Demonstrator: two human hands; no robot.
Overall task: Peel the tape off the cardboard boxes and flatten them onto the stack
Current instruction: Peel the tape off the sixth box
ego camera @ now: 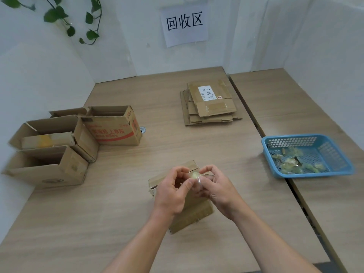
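Your left hand [170, 196] and right hand [216, 192] meet low in the middle of the view, above a small cardboard box [197, 213]. The box lies tilted on the wooden table [122, 203]. Each grip is narrow: the fingertips of both hands pinch one crumpled, clear wad of tape [194, 175] just over the box's far end. Your wrists cover much of the box, so you cannot tell whether more tape is on it.

Straight ahead, well apart from your hands, lies the stack [210, 111] of flattened boxes. A white label is on the top one, and the stack's right side is near the table's right edge. Bare table lies between your hands and the stack.

To your left, a cluster of open boxes [51, 150] stands near the left wall. The one farthest right has red print [116, 133].

To your right, a dark seam separates this table from a second table [295, 107]. A blue basket [332, 170] of tape scraps [291, 162] sits there, right at the seam. Bare table also lies between your right hand and the basket.

White walls close in the back and both sides.
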